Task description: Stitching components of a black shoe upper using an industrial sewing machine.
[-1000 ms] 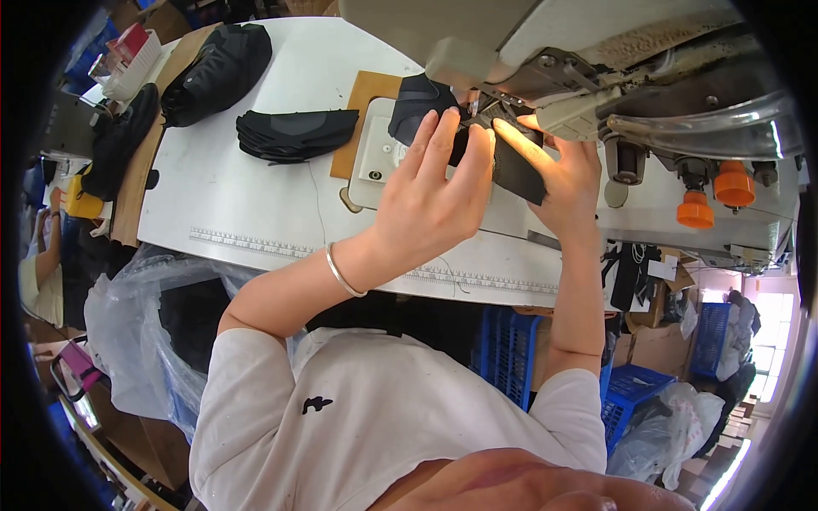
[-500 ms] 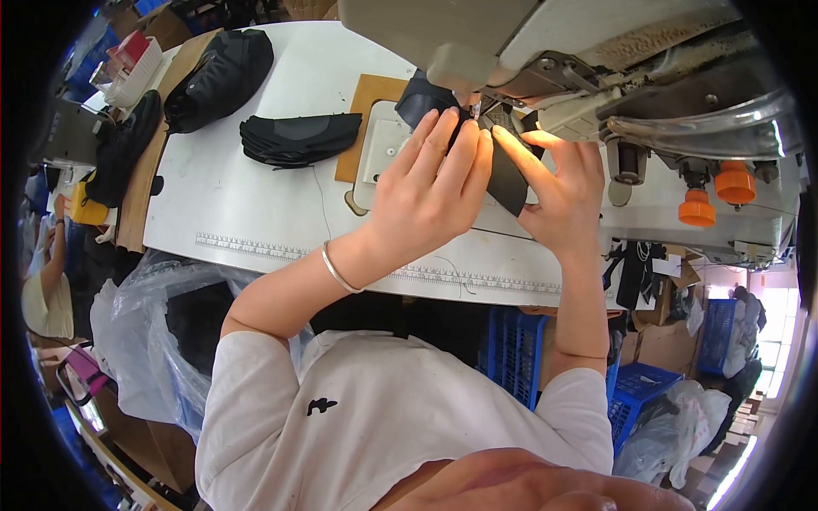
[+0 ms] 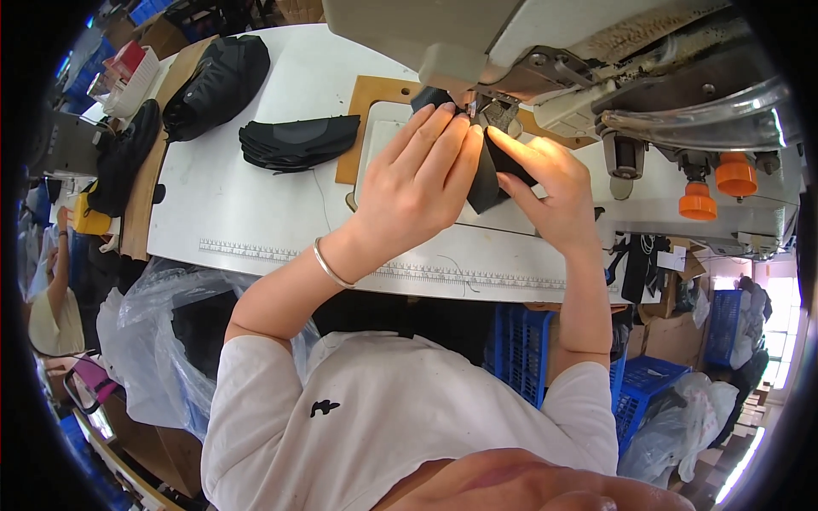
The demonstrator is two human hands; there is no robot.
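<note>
White bench [image 3: 256,213] fills the upper half, printed ruler strip along its near edge; grey-white sewing machine [image 3: 545,43] overhangs it from 12 to 2 o'clock, two orange knobs [image 3: 716,183] at 3 o'clock on its side; white-shirted torso at 6 o'clock, both forearms reaching up to the machine head; clear plastic bags [image 3: 145,341] at 8 o'clock under the bench edge; blue crates [image 3: 520,358] at 5 o'clock; stack of black fabric pieces [image 3: 298,140] at 10 o'clock of the hands, well apart from them; larger black pile [image 3: 217,72] further toward 11 o'clock; tan board [image 3: 362,128] set under the machine plate. Left hand [image 3: 422,175] lies flat, fingers stretched and together, pressing a black fabric piece [image 3: 486,183] down on the plate, thin bracelet [image 3: 331,264] on its wrist; right hand [image 3: 545,183] at 3 o'clock of it, grip pinched shut on the same piece's right edge, thumb and forefinger toward the needle; the piece sits between both hands, top end under the presser foot [image 3: 494,115] at 12 o'clock.
</note>
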